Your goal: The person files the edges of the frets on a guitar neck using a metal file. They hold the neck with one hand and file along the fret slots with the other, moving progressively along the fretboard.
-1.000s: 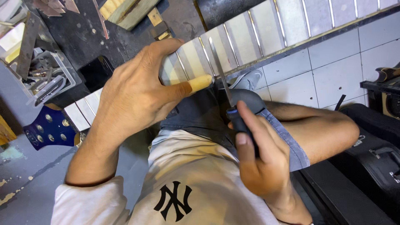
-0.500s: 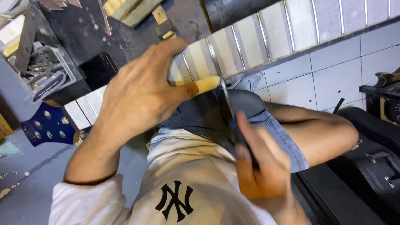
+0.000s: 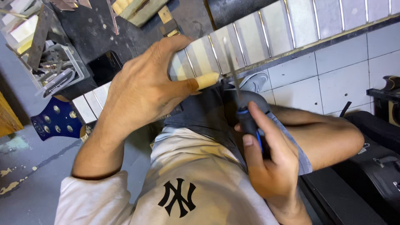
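Left hand (image 3: pixel 143 89) is clamping down over the guitar neck (image 3: pixel 250 37) lying across the lap, fingers curled over the far edge and the taped thumb along the near one. Right hand (image 3: pixel 266 160) is wrapping its fingers tight around the file (image 3: pixel 239 89), tip resting on the frets. Neck looks stiff but long and probably tippy, so gripping right beside the file makes sense.

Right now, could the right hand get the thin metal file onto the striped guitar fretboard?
Probably yes. The right hand grips the file's dark handle, and the thin metal file already lies across the striped fretboard, beside the left hand's taped thumb. Nothing blocks it.
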